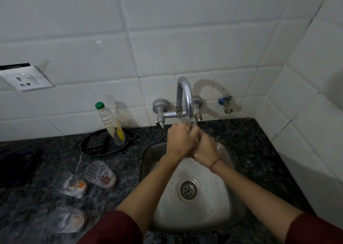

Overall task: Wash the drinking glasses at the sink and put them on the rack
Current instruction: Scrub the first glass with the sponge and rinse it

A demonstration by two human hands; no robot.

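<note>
Three clear drinking glasses stand on the dark granite counter left of the sink: one with red dregs (100, 174), one with orange and white residue (71, 185), and a third nearest me (65, 219). Over the steel sink (213, 217), my left hand (181, 138) and my right hand (207, 151) are clasped together just below the spout of the chrome tap (184, 97). My left hand's fingers curl over the right hand's fingers, which are mostly hidden. Neither hand holds a glass. No rack is in view.
A clear bottle with a green cap (111, 125) stands in a black pan (98, 143) at the back of the counter. A dark object (18, 167) lies at the far left. A wall socket (27, 79) sits on the tiles; a tiled side wall closes the right.
</note>
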